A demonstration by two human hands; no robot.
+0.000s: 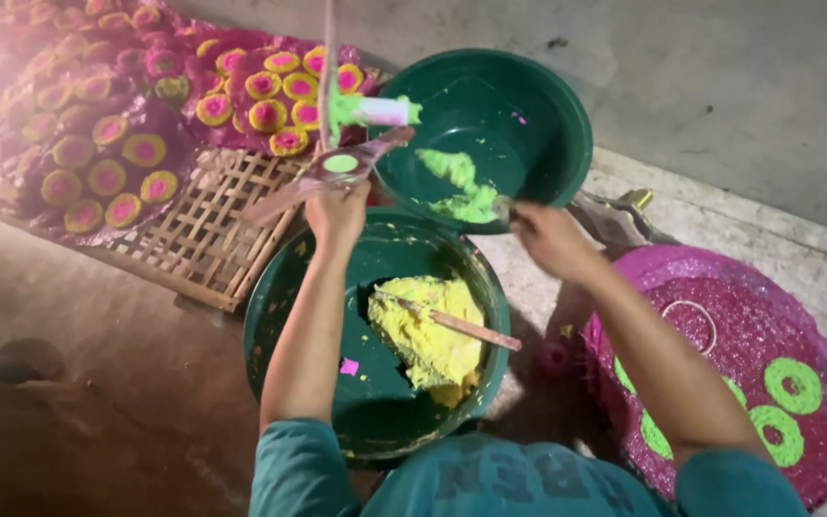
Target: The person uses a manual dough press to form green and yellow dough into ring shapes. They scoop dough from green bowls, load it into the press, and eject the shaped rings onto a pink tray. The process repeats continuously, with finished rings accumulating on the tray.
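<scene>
The left hand (337, 213) is closed around the handle of a flat wooden mould (337, 168), held level over the gap between two green bowls. A round hole in the mould is filled with green paste (341, 164), and a white stick (375, 110) smeared green lies just above it, under a thin rod that drops in from the top edge. The right hand (549, 237) grips a small scoop (503, 207), its tip dipped into the green dough (459, 184) on the floor of the far bowl (528, 81).

The near bowl (270, 325) holds a lump of yellow dough (433, 335) with a wooden stick (461, 325) lying across it. Finished yellow-and-pink rings (270, 86) sit on pink sheet over a bamboo rack (208, 225) towards the far left corner of the floor. By the right edge, a pink tray (720, 278) carries green rings (793, 385).

To load the mould well, the scoop should probably take only a small dab, so that the hole fills flush with no spill over the rim. Keeping the mould level and above a bowl would let stray crumbs fall back into dough. The yellow lump sits close below, so green drips could spoil it.
</scene>
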